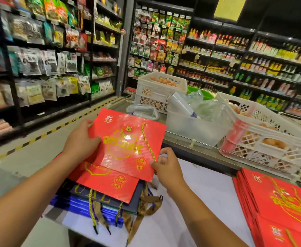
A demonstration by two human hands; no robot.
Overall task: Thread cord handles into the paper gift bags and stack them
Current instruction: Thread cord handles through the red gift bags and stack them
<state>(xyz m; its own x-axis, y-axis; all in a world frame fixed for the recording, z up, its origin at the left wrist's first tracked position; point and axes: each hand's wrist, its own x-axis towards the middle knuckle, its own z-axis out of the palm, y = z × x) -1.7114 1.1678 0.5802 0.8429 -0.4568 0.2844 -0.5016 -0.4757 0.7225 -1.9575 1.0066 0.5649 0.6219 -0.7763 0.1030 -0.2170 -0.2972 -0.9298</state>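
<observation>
A flat red paper gift bag (126,141) with gold print hangs in the air over the left pile. My left hand (81,139) grips its left edge, thumb on top. My right hand (165,166) pinches the bag's lower right corner together with the lower end of a yellow cord handle (148,141) that lies across the bag's face. Below it another red bag (110,182) tops a pile of dark blue bags (85,205) with cord handles hanging over the table edge. A stack of red bags (274,204) lies at the right.
The white table (199,198) carries both piles. Behind it, a metal counter holds white plastic crates (263,132) of eggs, a clear tub (196,129) with plastic wrapping, and another crate (156,90). Stocked store shelves line the aisle on the left and back.
</observation>
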